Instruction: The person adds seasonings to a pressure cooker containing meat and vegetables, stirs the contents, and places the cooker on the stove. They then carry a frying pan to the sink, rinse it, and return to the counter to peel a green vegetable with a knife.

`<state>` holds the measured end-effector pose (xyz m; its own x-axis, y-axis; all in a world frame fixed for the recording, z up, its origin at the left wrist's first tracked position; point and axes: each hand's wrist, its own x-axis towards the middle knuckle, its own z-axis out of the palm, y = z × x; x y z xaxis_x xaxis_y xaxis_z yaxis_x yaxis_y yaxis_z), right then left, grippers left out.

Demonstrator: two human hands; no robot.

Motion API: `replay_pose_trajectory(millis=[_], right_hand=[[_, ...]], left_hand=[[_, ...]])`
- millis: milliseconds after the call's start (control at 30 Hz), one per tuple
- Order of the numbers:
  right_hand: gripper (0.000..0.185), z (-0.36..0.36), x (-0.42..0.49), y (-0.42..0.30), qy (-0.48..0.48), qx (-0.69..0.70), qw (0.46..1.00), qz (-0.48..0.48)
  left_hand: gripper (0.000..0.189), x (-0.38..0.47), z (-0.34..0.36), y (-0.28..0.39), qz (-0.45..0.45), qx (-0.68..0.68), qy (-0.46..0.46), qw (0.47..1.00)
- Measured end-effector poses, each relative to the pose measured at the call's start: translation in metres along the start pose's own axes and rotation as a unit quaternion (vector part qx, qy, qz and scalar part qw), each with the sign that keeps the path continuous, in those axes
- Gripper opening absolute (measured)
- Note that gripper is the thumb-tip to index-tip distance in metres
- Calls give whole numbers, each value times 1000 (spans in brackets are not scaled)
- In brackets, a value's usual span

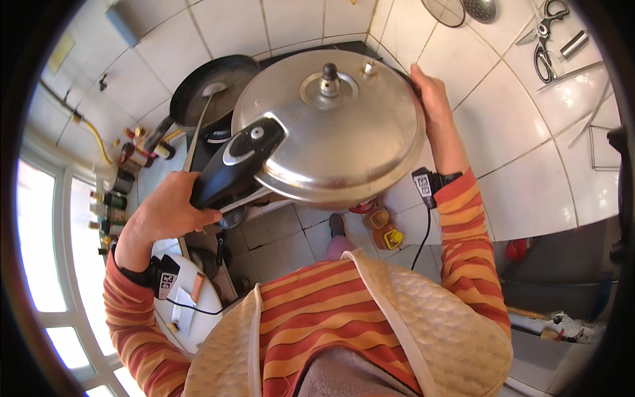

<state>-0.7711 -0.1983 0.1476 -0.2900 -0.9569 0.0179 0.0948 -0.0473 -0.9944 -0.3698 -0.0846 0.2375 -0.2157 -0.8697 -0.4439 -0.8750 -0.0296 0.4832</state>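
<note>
A large stainless steel pressure cooker [342, 134] with its lid on fills the upper middle, tilted and close to the camera. My left hand [173, 203] is closed around its long black handle. At the far right side of the cooker, my right hand [431, 94] supports the rim; most of its fingers are hidden behind the pot. A black weight valve [329, 74] stands on the lid's centre. Behind the cooker at the left sits a dark wok [191, 97] with some liquid in it, and a metal ladle [201, 121] resting inside.
Sauce bottles [136, 154] stand at the left by the window, near a yellow gas hose [97, 141]. Oil bottles [384, 235] are on the tiled floor. Scissors [544, 30] and strainers hang on the right wall. A cleaver [184, 310] lies on a white round board [211, 293] at lower left.
</note>
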Motion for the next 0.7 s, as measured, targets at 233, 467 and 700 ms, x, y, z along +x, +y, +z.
replay_pose_trajectory(millis=[233,467,700], right_hand=[[69,-33,169,-5,-49,75,996,30],[41,-31,297,15,-38,19,999,1],[32,-34,367,53,-69,87,993,31]], left_hand=[[23,131,-25,65,19,-18,51,998],[25,243,-34,88,45,-8,106,993],[23,307,-34,92,4,-6,104,995]])
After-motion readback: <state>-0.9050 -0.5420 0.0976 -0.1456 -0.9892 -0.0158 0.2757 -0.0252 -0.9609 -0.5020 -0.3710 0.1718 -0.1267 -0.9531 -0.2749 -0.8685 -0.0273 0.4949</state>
